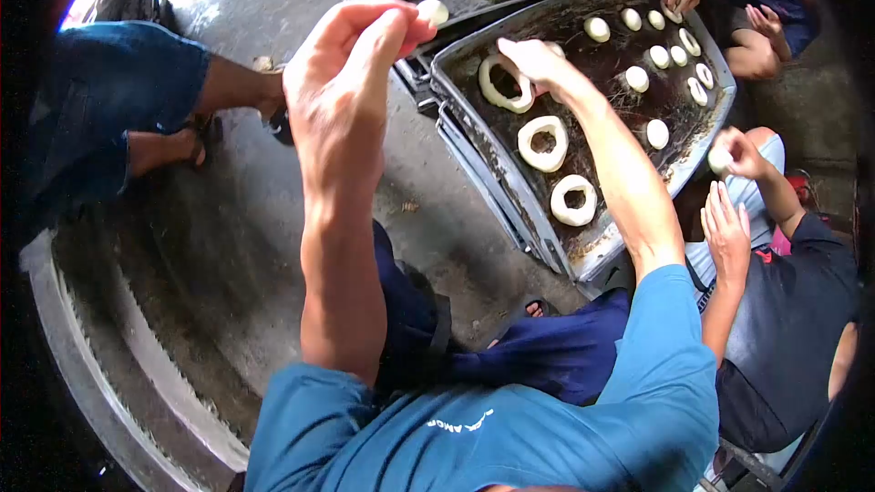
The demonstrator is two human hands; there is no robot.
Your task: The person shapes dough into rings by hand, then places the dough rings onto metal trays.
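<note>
My left hand is raised over the floor beside the trays, thumb and fingers pinched together. Whether anything small sits in that pinch is hidden. Over the nearer tray, my right hand grips the right edge of a pale dough ring, which lies near the tray's left rim. Two more dough rings, one in the middle and one lower down, lie along the same side. Part of a dough piece shows behind my right hand.
The dark metal tray also carries several dough balls and small rings. Behind it, another tray bears rows of dough balls. Co-workers' hands appear at right, one holding dough. A seated person's legs are at left, near curved steps.
</note>
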